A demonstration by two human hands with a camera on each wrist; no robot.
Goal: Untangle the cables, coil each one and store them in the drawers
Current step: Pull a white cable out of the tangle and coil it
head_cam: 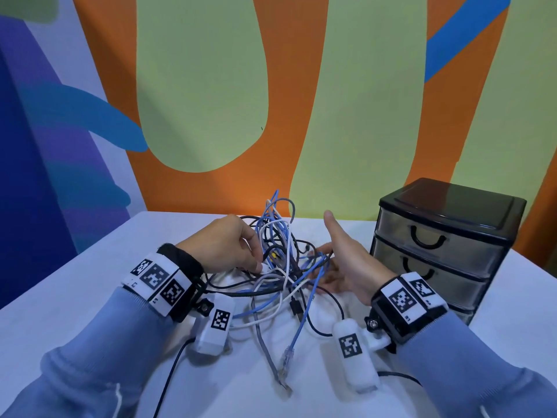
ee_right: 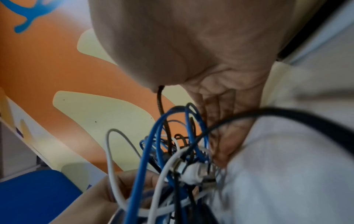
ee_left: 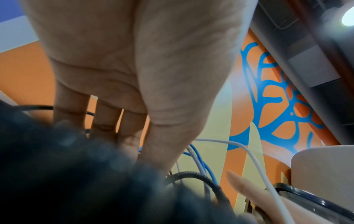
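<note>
Centre frame: tangled cables (head_cam: 280, 267) on table (head_cam: 90, 297); left hand (head_cam: 224, 247) pinching white cable (head_cam: 265, 268); right hand (head_cam: 346, 260) open-palmed beneath strands; drawer unit (head_cam: 446, 245) right.

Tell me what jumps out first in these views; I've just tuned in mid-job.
The tangle of cables, blue, white, grey and black, heaped mid-table between both hands, draws the eye first. The left hand pinches into the tangle's left side, while the right hand lies open, palm up, under its right edge. At the right stands the black drawer unit, all its visible drawers closed, against a bright orange and green wall.
</note>
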